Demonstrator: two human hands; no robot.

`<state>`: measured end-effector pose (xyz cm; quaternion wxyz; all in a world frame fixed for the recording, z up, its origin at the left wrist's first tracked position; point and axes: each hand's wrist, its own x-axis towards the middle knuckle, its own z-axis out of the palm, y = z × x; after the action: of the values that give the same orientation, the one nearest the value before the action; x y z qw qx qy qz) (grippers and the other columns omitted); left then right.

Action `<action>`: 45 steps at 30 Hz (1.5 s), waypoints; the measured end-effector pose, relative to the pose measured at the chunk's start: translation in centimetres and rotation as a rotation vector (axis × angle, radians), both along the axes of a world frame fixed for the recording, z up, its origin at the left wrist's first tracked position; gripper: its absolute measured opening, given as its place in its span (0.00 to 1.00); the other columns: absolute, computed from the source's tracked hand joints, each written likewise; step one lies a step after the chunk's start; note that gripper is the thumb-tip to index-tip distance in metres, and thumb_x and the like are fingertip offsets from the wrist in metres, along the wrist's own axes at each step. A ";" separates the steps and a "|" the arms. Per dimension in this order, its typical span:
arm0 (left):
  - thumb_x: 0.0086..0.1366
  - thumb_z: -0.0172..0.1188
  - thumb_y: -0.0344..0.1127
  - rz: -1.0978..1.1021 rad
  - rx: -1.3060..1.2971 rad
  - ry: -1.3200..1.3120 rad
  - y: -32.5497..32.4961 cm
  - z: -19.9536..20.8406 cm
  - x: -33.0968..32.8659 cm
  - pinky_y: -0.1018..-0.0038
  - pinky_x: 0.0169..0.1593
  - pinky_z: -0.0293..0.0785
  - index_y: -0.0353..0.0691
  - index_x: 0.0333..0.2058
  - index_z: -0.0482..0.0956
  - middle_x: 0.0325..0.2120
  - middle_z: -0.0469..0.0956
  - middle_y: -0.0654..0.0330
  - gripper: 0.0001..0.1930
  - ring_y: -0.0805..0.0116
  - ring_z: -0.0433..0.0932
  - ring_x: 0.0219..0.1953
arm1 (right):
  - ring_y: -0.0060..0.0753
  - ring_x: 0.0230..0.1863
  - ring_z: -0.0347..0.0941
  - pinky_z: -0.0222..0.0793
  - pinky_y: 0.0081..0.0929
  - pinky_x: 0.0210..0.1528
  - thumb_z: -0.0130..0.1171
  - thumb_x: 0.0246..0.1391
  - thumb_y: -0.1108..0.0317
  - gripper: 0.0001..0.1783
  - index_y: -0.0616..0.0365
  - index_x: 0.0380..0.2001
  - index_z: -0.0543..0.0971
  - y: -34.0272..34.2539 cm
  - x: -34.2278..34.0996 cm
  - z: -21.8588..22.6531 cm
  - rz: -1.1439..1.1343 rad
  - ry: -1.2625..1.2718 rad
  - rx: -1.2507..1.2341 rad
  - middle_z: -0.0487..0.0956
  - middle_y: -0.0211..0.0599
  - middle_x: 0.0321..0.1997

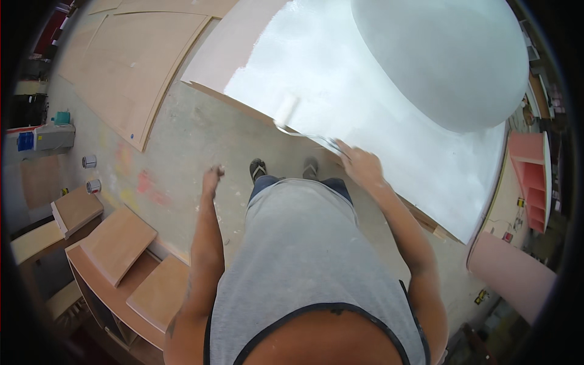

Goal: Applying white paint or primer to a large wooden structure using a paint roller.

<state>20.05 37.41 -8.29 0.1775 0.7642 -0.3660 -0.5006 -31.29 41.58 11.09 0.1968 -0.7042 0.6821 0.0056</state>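
Paint roller (285, 114) points upper-left; its sleeve (289, 106) slants up-right.

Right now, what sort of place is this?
Probably a furniture or woodworking shop: the right hand holds a paint roller at a large panel partly coated white, and plain wooden boards lie to the left.

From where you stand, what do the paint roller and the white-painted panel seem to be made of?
The paint roller: pale and soft-looking, perhaps fabric or foam; its thin, bent frame suggests metal. The panel: likely wood-based board, given its brown edge; its face looks smooth, mostly coated white.
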 end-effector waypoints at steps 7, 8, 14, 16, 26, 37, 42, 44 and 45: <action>0.65 0.55 0.46 0.043 0.383 0.096 30.0 -8.3 1.1 0.60 0.53 0.72 0.29 0.53 0.79 0.48 0.81 0.48 0.26 0.54 0.78 0.48 | 0.41 0.21 0.74 0.72 0.38 0.25 0.59 0.61 0.64 0.25 0.36 0.62 0.75 12.8 -14.4 5.5 -0.053 0.045 -0.040 0.74 0.36 0.24; 0.65 0.55 0.46 0.007 0.380 0.143 33.0 -4.0 4.4 0.60 0.54 0.71 0.29 0.53 0.78 0.48 0.81 0.48 0.26 0.53 0.78 0.49 | 0.41 0.21 0.74 0.72 0.38 0.25 0.59 0.61 0.64 0.25 0.36 0.62 0.75 13.7 -15.1 5.2 -0.096 0.057 -0.031 0.74 0.36 0.24; 0.66 0.55 0.47 0.245 0.216 0.423 26.0 -3.9 -9.1 0.59 0.58 0.69 0.28 0.55 0.77 0.52 0.79 0.46 0.28 0.51 0.76 0.53 | 0.44 0.27 0.77 0.74 0.42 0.31 0.56 0.63 0.61 0.24 0.37 0.62 0.74 5.3 -9.9 1.6 0.040 -0.106 -0.037 0.79 0.39 0.28; 0.69 0.52 0.47 0.116 0.298 0.196 22.3 -4.0 -7.9 0.60 0.59 0.69 0.29 0.58 0.74 0.53 0.79 0.47 0.28 0.52 0.77 0.54 | 0.46 0.29 0.79 0.75 0.44 0.34 0.54 0.64 0.59 0.24 0.37 0.63 0.73 0.7 -5.1 1.0 0.096 -0.152 -0.025 0.80 0.40 0.29; 0.73 0.48 0.48 0.255 -0.064 0.216 9.3 5.3 -9.5 0.64 0.58 0.70 0.36 0.61 0.71 0.54 0.77 0.52 0.26 0.59 0.77 0.55 | 0.57 0.40 0.81 0.75 0.51 0.45 0.47 0.67 0.55 0.24 0.37 0.65 0.69 -15.1 7.8 0.2 0.057 -0.108 0.105 0.83 0.50 0.37; 0.68 0.53 0.42 0.149 0.519 0.346 23.8 -6.6 -7.3 0.66 0.46 0.75 0.35 0.59 0.73 0.47 0.82 0.53 0.25 0.59 0.80 0.44 | 0.47 0.31 0.79 0.74 0.43 0.36 0.57 0.62 0.62 0.22 0.37 0.61 0.76 10.7 -15.9 5.3 -0.161 -0.123 0.019 0.82 0.40 0.32; 0.68 0.53 0.41 0.169 0.364 0.319 20.0 -5.1 -8.6 0.65 0.44 0.76 0.35 0.59 0.73 0.45 0.82 0.52 0.24 0.60 0.81 0.42 | 0.48 0.32 0.78 0.73 0.42 0.38 0.56 0.63 0.62 0.22 0.39 0.60 0.76 9.4 -15.7 6.1 -0.156 -0.062 0.079 0.81 0.42 0.32; 0.68 0.51 0.39 0.168 0.305 0.237 17.4 -5.7 -7.7 0.65 0.48 0.75 0.36 0.61 0.71 0.47 0.81 0.52 0.25 0.60 0.80 0.45 | 0.51 0.34 0.79 0.73 0.44 0.40 0.55 0.64 0.60 0.21 0.38 0.60 0.76 5.6 -14.0 3.0 -0.092 -0.132 0.033 0.82 0.45 0.33; 0.68 0.50 0.39 0.187 0.277 0.237 15.3 -4.7 -8.4 0.65 0.50 0.74 0.36 0.61 0.70 0.49 0.80 0.52 0.25 0.60 0.80 0.46 | 0.52 0.36 0.79 0.74 0.45 0.41 0.55 0.64 0.59 0.21 0.38 0.60 0.76 3.1 -12.0 1.8 -0.101 -0.161 0.027 0.82 0.47 0.35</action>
<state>11.68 52.71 -13.00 0.1579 0.7477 -0.1976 -0.6139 -43.33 44.69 12.91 0.2605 -0.6646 0.6984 -0.0519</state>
